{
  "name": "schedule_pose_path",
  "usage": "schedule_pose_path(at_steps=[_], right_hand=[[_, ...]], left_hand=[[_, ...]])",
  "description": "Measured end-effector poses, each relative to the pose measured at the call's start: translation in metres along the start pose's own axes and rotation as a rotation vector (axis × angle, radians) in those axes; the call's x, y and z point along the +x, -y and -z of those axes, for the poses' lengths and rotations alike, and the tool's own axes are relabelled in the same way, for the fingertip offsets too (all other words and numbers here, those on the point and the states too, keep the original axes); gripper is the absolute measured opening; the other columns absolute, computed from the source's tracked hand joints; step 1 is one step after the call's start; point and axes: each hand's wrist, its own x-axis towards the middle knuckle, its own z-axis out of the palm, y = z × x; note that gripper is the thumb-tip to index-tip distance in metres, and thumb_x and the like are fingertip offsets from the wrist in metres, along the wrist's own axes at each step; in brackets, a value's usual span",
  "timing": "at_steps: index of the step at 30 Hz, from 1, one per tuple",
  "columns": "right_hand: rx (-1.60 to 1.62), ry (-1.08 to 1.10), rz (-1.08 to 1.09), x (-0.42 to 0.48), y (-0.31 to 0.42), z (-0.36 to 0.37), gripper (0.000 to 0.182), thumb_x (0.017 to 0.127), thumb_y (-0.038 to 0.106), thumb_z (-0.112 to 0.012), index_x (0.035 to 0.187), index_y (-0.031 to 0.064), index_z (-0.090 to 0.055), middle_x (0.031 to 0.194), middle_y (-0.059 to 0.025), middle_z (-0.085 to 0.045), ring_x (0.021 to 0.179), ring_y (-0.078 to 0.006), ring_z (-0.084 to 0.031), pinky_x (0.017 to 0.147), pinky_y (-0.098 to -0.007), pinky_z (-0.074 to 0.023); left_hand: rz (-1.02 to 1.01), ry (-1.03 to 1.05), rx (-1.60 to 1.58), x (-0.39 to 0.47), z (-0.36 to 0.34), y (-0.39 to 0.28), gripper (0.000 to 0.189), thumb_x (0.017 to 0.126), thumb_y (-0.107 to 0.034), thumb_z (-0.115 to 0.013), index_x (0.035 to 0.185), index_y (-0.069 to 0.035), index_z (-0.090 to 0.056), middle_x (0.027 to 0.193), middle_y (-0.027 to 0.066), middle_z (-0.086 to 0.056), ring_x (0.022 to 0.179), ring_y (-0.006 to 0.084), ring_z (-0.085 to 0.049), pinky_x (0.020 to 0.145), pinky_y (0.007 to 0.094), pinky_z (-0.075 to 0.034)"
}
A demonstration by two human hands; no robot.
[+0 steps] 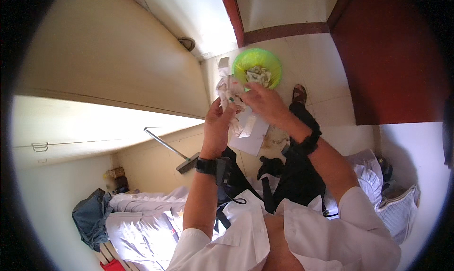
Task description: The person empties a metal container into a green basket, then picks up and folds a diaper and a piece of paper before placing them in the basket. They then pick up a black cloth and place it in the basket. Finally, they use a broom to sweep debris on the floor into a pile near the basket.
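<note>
My left hand grips a crumpled, thin whitish plastic material that bears small green and red marks. Close to its right side is my right hand, blurred, with the fingertips at or near the material; whether they grip it cannot be told. Just beyond the hands stands a round green waste bin with a yellow-green liner and crumpled whitish waste inside. A flat white sheet or board lies below the hands, partly hidden by them and the material.
A broom with a metal handle lies to the left on the tiled floor. Brownish debris is beside the white sheet. A dark red door stands at the right, a pale cabinet at the left. Bedding lies at the lower left.
</note>
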Motion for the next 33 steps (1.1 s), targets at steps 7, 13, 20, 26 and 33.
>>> schedule_pose_path(at_steps=[7,13,20,26,33], right_hand=[[0.087,-0.011,0.109,-0.039,0.044,0.000,0.049,0.099,0.040,-0.062,0.116,-0.0058,-0.059,0.100,-0.0181,-0.068,0.088,-0.0219,-0.069,0.073,-0.0354,-0.0554],[0.316,-0.108,0.125,-0.063,0.056,0.010,0.036,0.103,0.031,-0.055,0.106,-0.0048,-0.060,0.090,-0.0119,-0.065,0.078,-0.0159,-0.067,0.063,-0.0312,-0.0579],[0.236,-0.200,0.137,-0.075,0.066,0.042,0.032,0.104,0.025,-0.050,0.099,-0.0047,-0.058,0.084,-0.0092,-0.064,0.067,-0.0177,-0.066,0.057,-0.0324,-0.0582],[0.371,-0.211,0.124,-0.071,0.070,0.071,0.032,0.107,0.026,-0.046,0.099,-0.0031,-0.059,0.076,-0.0089,-0.064,0.063,-0.0169,-0.066,0.057,-0.0314,-0.0552],[0.467,-0.160,0.110,-0.074,0.080,0.076,0.031,0.108,0.024,-0.043,0.104,-0.0018,-0.060,0.082,-0.0088,-0.066,0.066,-0.0178,-0.067,0.061,-0.0309,-0.0551]], left_hand=[[-0.173,0.184,0.155,-0.049,-0.041,-0.026,0.071,0.093,0.006,-0.057,0.157,0.000,-0.026,0.144,0.0121,-0.052,0.128,0.0218,-0.054,0.105,0.0334,-0.044],[-0.130,0.190,0.060,-0.077,-0.044,-0.047,0.068,0.089,0.010,-0.048,0.154,0.000,-0.032,0.130,0.0132,-0.061,0.107,0.0224,-0.065,0.090,0.0314,-0.050],[-0.181,0.130,0.052,-0.092,-0.039,-0.071,0.063,0.087,0.010,-0.047,0.149,-0.003,-0.039,0.114,0.0149,-0.065,0.089,0.0199,-0.065,0.071,0.0269,-0.049],[-0.084,0.141,0.151,-0.088,-0.027,-0.091,0.063,0.086,0.011,-0.045,0.146,-0.005,-0.043,0.104,0.0122,-0.066,0.082,0.0157,-0.064,0.062,0.0240,-0.050],[-0.157,0.161,0.116,-0.080,-0.021,-0.086,0.065,0.084,0.011,-0.045,0.146,-0.007,-0.045,0.113,0.0097,-0.064,0.085,0.0146,-0.063,0.066,0.0254,-0.052]])
